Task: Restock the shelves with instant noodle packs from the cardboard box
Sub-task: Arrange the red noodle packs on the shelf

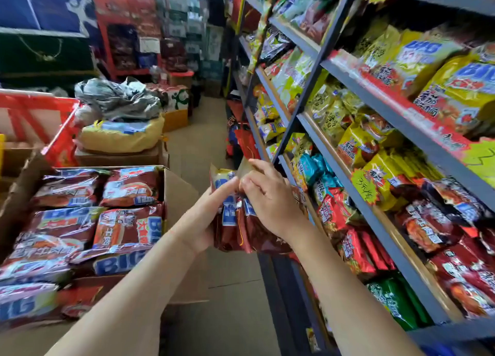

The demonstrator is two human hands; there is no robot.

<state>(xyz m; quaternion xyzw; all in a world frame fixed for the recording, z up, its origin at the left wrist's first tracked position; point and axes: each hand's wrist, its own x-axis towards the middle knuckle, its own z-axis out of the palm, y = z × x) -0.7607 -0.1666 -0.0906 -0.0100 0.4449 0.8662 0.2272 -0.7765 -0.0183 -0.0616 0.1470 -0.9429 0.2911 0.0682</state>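
Note:
An open cardboard box [178, 192] at the left holds several dark red instant noodle packs [126, 227]. Between the box and the shelves I hold a stack of the same red packs [235, 229] upright. My left hand [206, 221] grips the stack from the left, its forefinger stretched along the top. My right hand [265, 197] holds the stack from the right, fingers curled over its upper edge. The grey metal shelves [356, 184] at the right are filled with yellow, red, teal and green noodle packs.
A red crate [40, 101] stands at the far left. Behind the box lie a yellow sack [120, 137] and a grey plastic bag [117, 98] on cartons. A narrow aisle of tan floor [198, 130] runs toward stacked goods at the back.

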